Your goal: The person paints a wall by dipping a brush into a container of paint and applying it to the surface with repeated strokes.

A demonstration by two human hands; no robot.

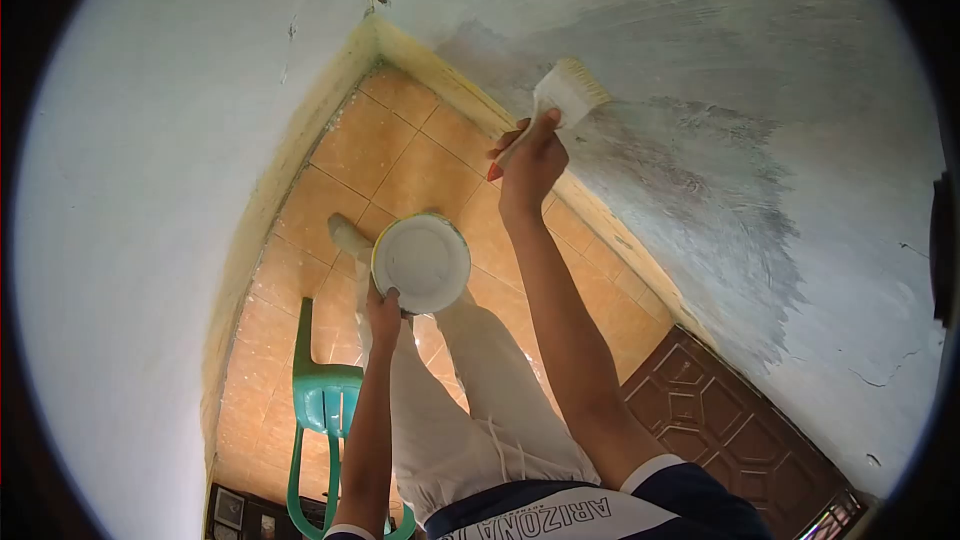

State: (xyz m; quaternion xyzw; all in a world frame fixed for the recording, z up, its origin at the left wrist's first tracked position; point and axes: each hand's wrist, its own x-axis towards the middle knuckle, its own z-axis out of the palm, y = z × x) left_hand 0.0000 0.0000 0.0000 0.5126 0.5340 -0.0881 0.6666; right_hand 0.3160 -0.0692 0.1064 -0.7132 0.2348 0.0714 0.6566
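Note:
My right hand [535,168] grips a wide paintbrush [566,90] by its handle, the orange-red handle end sticking out below the fingers. The pale bristles point up and away, close to the right wall [700,170], where grey damp-looking patches spread over lighter paint. In my left hand [383,312] is a round paint bucket [425,262], held at its near rim with the thumb on top. White paint shows inside it, and a yellowish edge runs along the bucket's far side.
A green plastic chair [328,402] stands to the left of my legs. Orange tiles [400,160] cover the floor, with white specks on them. The left wall [150,210] meets the right wall in a cracked corner ahead. A brown panelled door [730,415] is at lower right.

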